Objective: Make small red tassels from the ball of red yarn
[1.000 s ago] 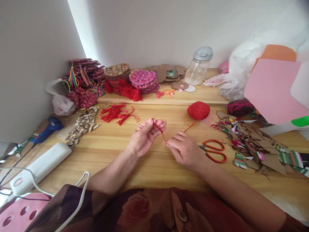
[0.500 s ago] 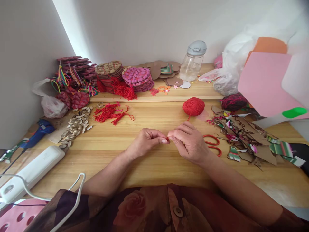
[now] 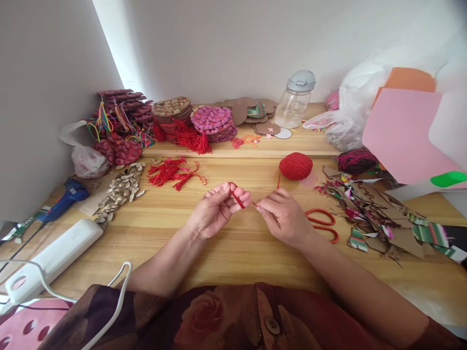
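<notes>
Red yarn [image 3: 238, 199] is looped around the fingers of my left hand [image 3: 217, 209], whose palm is turned up with the thumb pressed near the loops. My right hand [image 3: 284, 216] pinches a strand of the same yarn just to the right, a small gap away from the left fingertips. Beyond my right hand sits a red ball of yarn [image 3: 296, 166], with a strand hanging down toward that hand. Red-handled scissors [image 3: 323, 225] lie beside my right wrist, partly hidden by it. Several red tassels [image 3: 171, 172] lie on the table at the left.
On the back shelf stand stacked round coasters [image 3: 213, 121], cardboard discs [image 3: 244, 111] and a clear bottle [image 3: 295, 104]. Cardboard scraps [image 3: 383, 214] cover the right side. Shells [image 3: 122, 189], a blue glue gun [image 3: 69, 198] and a white power strip [image 3: 54, 257] lie at the left.
My hands, which were together at the fingertips, have come slightly apart. The left hand has turned palm up, showing the yarn loops. The whole view has shifted a little.
</notes>
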A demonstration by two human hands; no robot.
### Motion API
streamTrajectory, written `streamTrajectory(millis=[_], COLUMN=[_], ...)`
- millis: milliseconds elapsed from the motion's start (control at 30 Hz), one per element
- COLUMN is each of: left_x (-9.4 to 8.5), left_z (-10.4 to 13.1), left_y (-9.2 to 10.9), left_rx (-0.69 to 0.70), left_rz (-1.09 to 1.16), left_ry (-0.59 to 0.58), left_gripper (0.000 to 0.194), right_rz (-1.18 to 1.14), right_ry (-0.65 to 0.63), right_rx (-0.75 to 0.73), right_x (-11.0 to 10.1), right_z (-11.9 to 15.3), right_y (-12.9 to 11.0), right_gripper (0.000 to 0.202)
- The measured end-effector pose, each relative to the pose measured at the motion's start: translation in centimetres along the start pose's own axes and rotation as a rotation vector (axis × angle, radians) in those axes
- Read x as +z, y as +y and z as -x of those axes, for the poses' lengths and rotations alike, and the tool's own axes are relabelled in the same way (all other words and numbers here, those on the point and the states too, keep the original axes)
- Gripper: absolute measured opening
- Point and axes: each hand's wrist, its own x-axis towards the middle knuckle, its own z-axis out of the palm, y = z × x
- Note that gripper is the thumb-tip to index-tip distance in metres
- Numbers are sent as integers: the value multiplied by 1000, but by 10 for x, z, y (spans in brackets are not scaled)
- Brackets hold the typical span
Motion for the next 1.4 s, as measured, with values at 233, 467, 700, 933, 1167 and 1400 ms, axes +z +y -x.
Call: streamTrajectory(millis=[233,467,700,933,1167,1400], left_x=[-2,0,0,0,2,2], left_z=[-5,0,4,6,6,5], left_y=[-6,-17,-15,-15,-6,-6], left_rx=[207,252,107,-108,-215,-213], left_rz=[-180,-807,-1130,-865,-322,-251], left_ry=[110,53,-108,-104,-24,16], left_gripper=[16,18,25,23,21,22], right_rz=[-8,-110,-30,-148,-147,-30], right_ry=[-117,-63,-4,51,85,145], right_rx=[-79,-132,-97,-61,19,163], right_x=[2,-7,-21,-18,-10,-12], right_z=[2,-1,-3,-5,-4,-2], right_y=[-15,-20,-10,-5,8,15], right_gripper=[20,20,18,16,15,19])
